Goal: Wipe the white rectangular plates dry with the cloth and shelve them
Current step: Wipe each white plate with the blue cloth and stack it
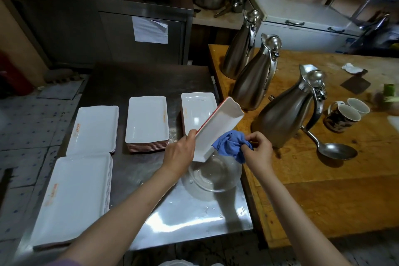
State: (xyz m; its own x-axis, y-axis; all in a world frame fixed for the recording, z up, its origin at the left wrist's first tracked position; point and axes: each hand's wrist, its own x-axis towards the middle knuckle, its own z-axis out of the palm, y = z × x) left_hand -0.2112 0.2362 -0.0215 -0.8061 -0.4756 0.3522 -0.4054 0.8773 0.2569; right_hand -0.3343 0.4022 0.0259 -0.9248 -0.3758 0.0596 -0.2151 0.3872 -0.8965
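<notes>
Four stacks of white rectangular plates on the steel table (172, 218): near-left stack (73, 201), far-left stack (94, 128), middle stack (148, 122) with red undersides showing at its edge, and far-right stack (195, 110). One more plate (218, 127) held in the air, tilted steeply, glossy white inside, red rim line along its back edge, above a clear glass bowl (213, 176). Table surface is shiny metal with water drops.

Left hand (180, 153) grips the plate's long lower edge, thumb on the inside face, fingers behind. Right hand (258, 150) pinches a crumpled blue cloth (232, 143), fingers curled tight on it; cloth touches the plate's near corner. Both forearms bare, reaching forward.

Wooden counter (323, 168) to the right: three tall steel jugs (287, 114) with curved handles and ball lids, two mugs (343, 115) touching each other, one metal ladle (333, 150) lying flat, one cleaver (355, 84), one crumpled white tissue (350, 68). Steel bowls and pots in the background, blurred.
</notes>
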